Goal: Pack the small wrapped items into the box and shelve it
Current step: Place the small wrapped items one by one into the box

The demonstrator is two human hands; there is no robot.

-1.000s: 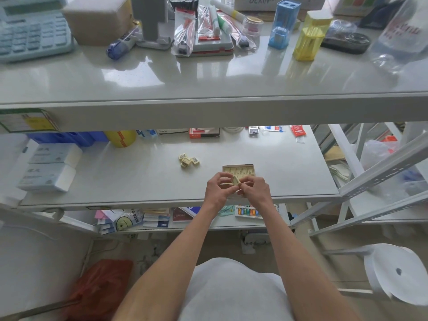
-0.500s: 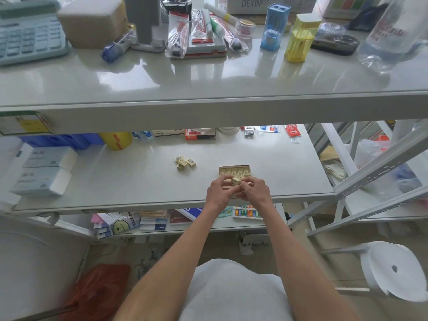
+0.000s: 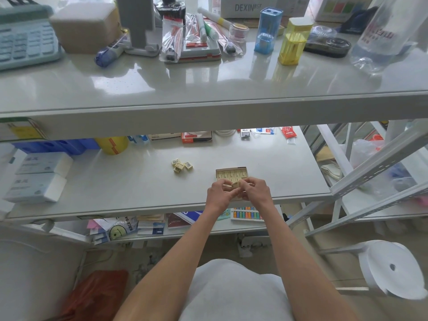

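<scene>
A white metal shelving unit fills the view, seen from above by a person standing in front of it. The glossy top shelf [image 3: 208,89] carries stationery clutter along its far edge: a pale blue calculator [image 3: 25,40] at far left, a tan box [image 3: 85,26], plastic-bagged pens [image 3: 183,35], a clear blue sharpener [image 3: 268,28], a clear yellow sharpener [image 3: 295,40] and a clear plastic bottle [image 3: 389,31] at far right.

The middle shelf [image 3: 115,188] is a smooth, pale grey surface, mostly bare. At its left lie two white rectangular packets [image 3: 39,177], with blue containers [image 3: 58,145] and a yellow cylinder [image 3: 113,144] behind them. A lower shelf holds notebooks and a small colourful abacus [image 3: 246,214]. A white round stool [image 3: 391,269] stands on the floor at right, and a red bag [image 3: 97,295] lies on the floor at left.

Near the middle of the middle shelf sits a loose cluster of small wrapped items [image 3: 181,165], cream-coloured blocks with barcode labels, touching one another. To their right, near the front edge, lies the box [image 3: 231,174], a shallow, open, cream cardboard tray with rows of the same blocks packed inside.

Both hands meet over the near part of the box. The left hand [image 3: 220,193] and the right hand [image 3: 256,189] are curled, fingertips together, pinching one small cream block [image 3: 236,184] between them. Whether the block touches the box cannot be told.
</scene>
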